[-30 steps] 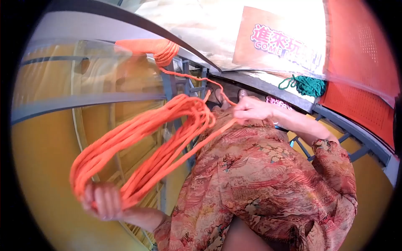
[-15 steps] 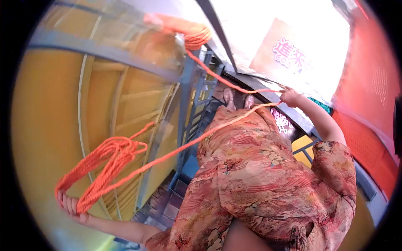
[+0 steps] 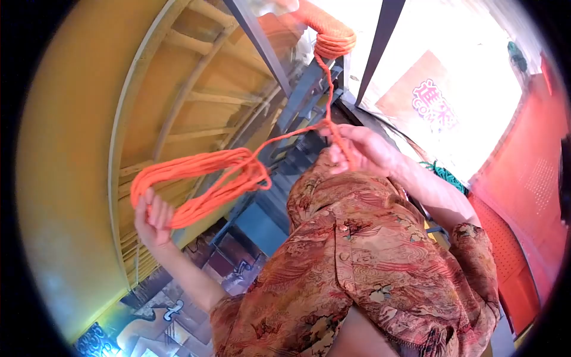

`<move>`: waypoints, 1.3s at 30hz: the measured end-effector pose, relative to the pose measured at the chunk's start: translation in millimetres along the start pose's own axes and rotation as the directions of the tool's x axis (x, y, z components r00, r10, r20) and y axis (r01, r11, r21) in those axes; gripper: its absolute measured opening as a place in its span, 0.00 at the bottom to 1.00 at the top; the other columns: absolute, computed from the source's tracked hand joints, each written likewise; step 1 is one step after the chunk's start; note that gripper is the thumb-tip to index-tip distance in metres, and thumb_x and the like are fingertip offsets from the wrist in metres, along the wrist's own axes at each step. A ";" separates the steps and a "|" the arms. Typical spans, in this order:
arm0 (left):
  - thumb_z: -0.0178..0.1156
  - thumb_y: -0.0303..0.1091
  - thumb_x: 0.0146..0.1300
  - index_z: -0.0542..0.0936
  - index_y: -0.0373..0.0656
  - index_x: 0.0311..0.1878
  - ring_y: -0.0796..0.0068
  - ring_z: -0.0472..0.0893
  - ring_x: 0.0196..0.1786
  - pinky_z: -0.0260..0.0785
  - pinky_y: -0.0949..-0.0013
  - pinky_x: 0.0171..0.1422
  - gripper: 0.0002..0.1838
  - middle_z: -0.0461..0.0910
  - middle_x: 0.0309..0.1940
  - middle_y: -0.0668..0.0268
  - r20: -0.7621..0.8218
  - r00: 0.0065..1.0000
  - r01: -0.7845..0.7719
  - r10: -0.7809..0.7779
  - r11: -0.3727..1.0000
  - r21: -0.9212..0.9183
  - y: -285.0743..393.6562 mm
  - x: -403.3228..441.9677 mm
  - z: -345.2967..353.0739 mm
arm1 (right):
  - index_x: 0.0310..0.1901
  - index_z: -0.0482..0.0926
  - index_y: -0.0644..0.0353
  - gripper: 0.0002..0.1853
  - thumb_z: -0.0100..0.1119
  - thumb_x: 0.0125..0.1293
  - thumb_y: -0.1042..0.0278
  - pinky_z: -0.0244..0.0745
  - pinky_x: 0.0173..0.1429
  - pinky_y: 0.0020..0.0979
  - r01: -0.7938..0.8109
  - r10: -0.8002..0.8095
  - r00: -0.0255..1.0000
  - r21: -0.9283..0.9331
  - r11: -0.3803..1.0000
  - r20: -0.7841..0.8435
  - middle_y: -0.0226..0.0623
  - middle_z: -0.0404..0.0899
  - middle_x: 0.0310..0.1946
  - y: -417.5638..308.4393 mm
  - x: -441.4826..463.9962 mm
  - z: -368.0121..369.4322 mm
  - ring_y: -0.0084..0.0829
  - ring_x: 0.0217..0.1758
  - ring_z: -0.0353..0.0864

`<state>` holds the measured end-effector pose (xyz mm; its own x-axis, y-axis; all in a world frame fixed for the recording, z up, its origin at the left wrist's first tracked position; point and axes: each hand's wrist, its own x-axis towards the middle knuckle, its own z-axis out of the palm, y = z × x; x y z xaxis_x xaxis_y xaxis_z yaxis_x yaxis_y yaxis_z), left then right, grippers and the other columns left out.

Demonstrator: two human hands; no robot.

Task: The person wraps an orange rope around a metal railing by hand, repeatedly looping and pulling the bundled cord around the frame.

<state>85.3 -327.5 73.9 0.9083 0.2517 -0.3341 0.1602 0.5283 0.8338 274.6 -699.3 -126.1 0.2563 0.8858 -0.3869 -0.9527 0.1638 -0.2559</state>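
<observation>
My left hand (image 3: 154, 218) is closed around one end of a long looped coil of orange rope (image 3: 191, 166), held out at the left of the head view. A strand runs from the coil's free end across to my right hand (image 3: 363, 147), which pinches the rope in front of my waist. From that same hand, another length rises to a thick winding of orange rope (image 3: 334, 44) at the top. Some rope hangs over the right fingers, and their tips are partly hidden.
A blue-grey metal frame (image 3: 300, 98) stands ahead, below the winding. On the left is a yellow wall with ribs (image 3: 71, 178). A bright white surface with a printed sign (image 3: 433, 101) lies at upper right, near a green rope bundle (image 3: 446, 175) and a red panel (image 3: 511, 149).
My right hand has come inward, left and nearer the coil, still on the rope. My left hand has risen and moved right with the coil. The view has shifted.
</observation>
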 end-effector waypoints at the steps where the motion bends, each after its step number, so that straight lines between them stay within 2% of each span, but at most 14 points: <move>1: 0.47 0.39 0.72 0.65 0.47 0.32 0.86 0.59 0.13 0.52 0.79 0.20 0.11 0.58 0.11 0.76 -0.022 1.000 0.008 -0.007 0.999 0.037 -15.3 1.2 6.6 | 0.64 0.59 0.62 0.21 0.36 0.72 0.66 0.78 0.42 0.31 0.037 -0.037 0.999 -0.023 0.999 -0.015 0.40 0.80 0.30 -1.4 1.0 19.7 0.32 0.30 0.81; 3: 0.51 0.42 0.69 0.67 0.46 0.34 0.81 0.64 0.15 0.56 0.76 0.21 0.12 0.63 0.13 0.73 -0.195 0.981 0.029 0.017 0.973 0.231 -46.2 4.7 21.4 | 0.67 0.55 0.61 0.23 0.36 0.71 0.69 0.78 0.41 0.31 0.088 -0.081 0.995 -0.126 0.988 0.061 0.42 0.81 0.31 8.2 10.7 36.8 0.33 0.33 0.83; 6: 0.54 0.42 0.67 0.71 0.41 0.42 0.74 0.73 0.20 0.66 0.72 0.27 0.13 0.73 0.18 0.65 -0.150 0.987 0.108 -0.048 0.901 0.420 -84.1 17.4 61.4 | 0.70 0.48 0.61 0.27 0.36 0.70 0.72 0.77 0.34 0.27 0.123 -0.081 0.990 -0.428 0.895 0.115 0.44 0.81 0.29 12.0 0.5 84.2 0.32 0.28 0.83; 9: 0.57 0.41 0.64 0.69 0.37 0.56 0.69 0.80 0.34 0.73 0.68 0.42 0.22 0.80 0.34 0.58 -0.093 0.973 0.228 -0.210 0.834 0.502 -111.5 33.1 102.9 | 0.72 0.42 0.60 0.29 0.36 0.72 0.72 0.77 0.33 0.26 0.089 -0.008 0.990 -0.569 0.818 0.144 0.40 0.80 0.28 23.6 -0.6 103.6 0.26 0.26 0.80; 12: 0.63 0.39 0.61 0.60 0.36 0.66 0.70 0.75 0.54 0.70 0.67 0.56 0.35 0.73 0.55 0.61 -0.059 0.958 0.276 -0.281 0.845 0.458 -132.9 36.1 112.8 | 0.72 0.40 0.62 0.31 0.38 0.71 0.72 0.78 0.31 0.27 0.158 -0.039 0.979 -0.629 0.761 0.199 0.37 0.79 0.25 26.9 -3.8 107.2 0.23 0.24 0.79; 15: 0.63 0.38 0.61 0.63 0.36 0.64 0.75 0.77 0.50 0.71 0.73 0.52 0.32 0.76 0.50 0.63 0.025 0.950 0.293 -0.310 0.921 0.257 -148.6 41.2 123.3 | 0.70 0.44 0.64 0.31 0.41 0.68 0.72 0.77 0.30 0.34 0.156 -0.015 0.983 -0.794 0.588 0.182 0.40 0.77 0.21 29.9 -2.2 103.9 0.33 0.23 0.80; 17: 0.62 0.36 0.62 0.62 0.36 0.64 0.75 0.77 0.47 0.71 0.75 0.48 0.31 0.76 0.49 0.64 -0.083 0.964 0.265 -0.252 0.923 0.280 -168.5 44.0 110.3 | 0.67 0.48 0.64 0.30 0.45 0.65 0.71 0.74 0.29 0.42 0.411 -0.373 0.872 -0.887 0.211 0.315 0.46 0.75 0.19 51.8 8.7 91.8 0.47 0.23 0.79; 20: 0.61 0.34 0.63 0.63 0.37 0.63 0.76 0.78 0.43 0.71 0.74 0.48 0.28 0.76 0.47 0.65 -0.055 0.953 0.301 -0.297 0.927 0.223 -174.4 50.8 110.0 | 0.64 0.51 0.63 0.27 0.45 0.66 0.68 0.70 0.29 0.47 0.354 -0.353 0.893 -0.921 0.164 0.280 0.50 0.75 0.20 48.0 7.0 86.3 0.56 0.25 0.76; 25: 0.48 0.43 0.72 0.69 0.43 0.48 0.74 0.77 0.39 0.72 0.68 0.47 0.13 0.73 0.27 0.72 -0.053 0.990 0.131 -0.130 0.991 0.020 -155.3 49.9 104.0 | 0.66 0.52 0.61 0.33 0.55 0.65 0.62 0.70 0.27 0.44 0.403 -0.362 0.879 -0.890 0.214 0.311 0.44 0.75 0.20 27.4 -13.2 76.9 0.47 0.22 0.77; 26: 0.42 0.46 0.74 0.66 0.47 0.37 0.77 0.69 0.24 0.68 0.72 0.38 0.14 0.61 0.16 0.74 -0.010 0.993 0.107 -0.115 0.947 -0.302 -146.0 49.5 101.9 | 0.67 0.54 0.60 0.34 0.58 0.64 0.60 0.71 0.27 0.42 0.420 -0.333 0.882 -0.877 0.232 0.335 0.43 0.75 0.19 19.2 -22.1 67.8 0.44 0.21 0.77; 29: 0.40 0.46 0.74 0.63 0.47 0.34 0.81 0.60 0.18 0.63 0.73 0.32 0.15 0.59 0.16 0.73 0.108 0.989 0.148 -0.103 0.773 -0.617 -103.8 33.2 88.0 | 0.52 0.76 0.55 0.22 0.64 0.54 0.63 0.75 0.30 0.41 0.494 -0.457 0.746 -0.863 -0.109 0.484 0.44 0.76 0.19 15.6 -18.7 7.7 0.44 0.25 0.79; 30: 0.40 0.46 0.74 0.63 0.47 0.34 0.81 0.60 0.18 0.63 0.73 0.32 0.15 0.59 0.16 0.73 0.107 0.990 0.142 -0.097 0.773 -0.618 -91.7 28.1 83.8 | 0.45 0.79 0.56 0.16 0.63 0.53 0.66 0.76 0.31 0.41 0.473 -0.507 0.680 -0.845 -0.249 0.530 0.43 0.76 0.21 15.2 -13.9 -11.7 0.45 0.26 0.79; 33: 0.39 0.45 0.74 0.63 0.46 0.36 0.82 0.59 0.16 0.61 0.73 0.27 0.14 0.60 0.16 0.73 0.162 0.985 0.046 0.051 0.838 -0.543 -57.2 10.4 75.3 | 0.33 0.77 0.56 0.06 0.58 0.52 0.68 0.68 0.50 0.39 0.320 -0.445 0.784 -0.896 -0.308 0.433 0.39 0.76 0.23 10.5 -11.2 -68.3 0.42 0.32 0.77; 39: 0.38 0.43 0.74 0.62 0.45 0.35 0.83 0.61 0.14 0.54 0.78 0.18 0.14 0.59 0.15 0.73 0.070 0.929 -0.274 0.364 0.802 -0.530 -8.0 -26.6 70.7 | 0.37 0.78 0.58 0.10 0.60 0.51 0.71 0.66 0.55 0.38 0.195 -0.407 0.828 -0.880 -0.434 0.385 0.38 0.77 0.34 -14.4 -1.7 -90.8 0.40 0.46 0.75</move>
<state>87.1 -395.8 107.2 0.9291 0.3691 0.0240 -0.3254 0.7849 0.5273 302.8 -742.5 -202.2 0.5375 0.8340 0.1247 0.6069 -0.2799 -0.7438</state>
